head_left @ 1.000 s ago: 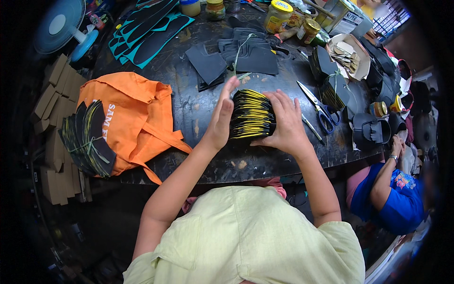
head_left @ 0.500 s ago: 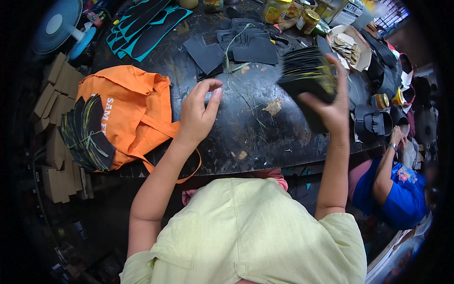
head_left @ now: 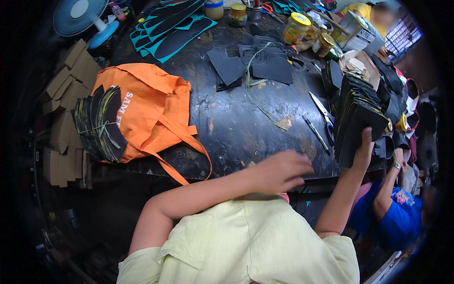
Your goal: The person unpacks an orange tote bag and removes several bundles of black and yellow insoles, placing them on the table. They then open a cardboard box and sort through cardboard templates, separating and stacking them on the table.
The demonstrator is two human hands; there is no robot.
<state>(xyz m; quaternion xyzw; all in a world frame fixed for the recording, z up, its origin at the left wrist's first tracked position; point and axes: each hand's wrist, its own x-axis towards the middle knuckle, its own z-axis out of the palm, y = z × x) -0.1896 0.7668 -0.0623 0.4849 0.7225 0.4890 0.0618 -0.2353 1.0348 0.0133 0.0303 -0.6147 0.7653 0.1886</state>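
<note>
My right hand [head_left: 363, 150] grips a thick stack of black cut pieces [head_left: 354, 118] with yellow-streaked edges, held upright at the right side of the dark table. Blurred a little by motion, my left hand [head_left: 286, 171] is over the table's near edge, its thumb apart from the fingers and nothing visible in it. Between the hands and the far side lie scissors [head_left: 323, 110] and a slim pen-like tool [head_left: 316, 134]. Farther back are loose piles of black cut pieces [head_left: 272, 70] with a pale green strip [head_left: 248, 75] across them.
An orange cloth bag [head_left: 156, 87] lies at left, a tied bundle of black pieces [head_left: 97, 125] on it. Behind are teal-and-black sheets [head_left: 177, 35], jars [head_left: 298, 28] and a fan [head_left: 79, 18]. Cardboard pieces [head_left: 59, 123] stand left. A co-worker in blue [head_left: 397, 213] sits at right.
My right hand has carried the stack to the right, and the scissors and slim tool now show. My left hand has swung right and closer to my body. The view has shifted slightly.
</note>
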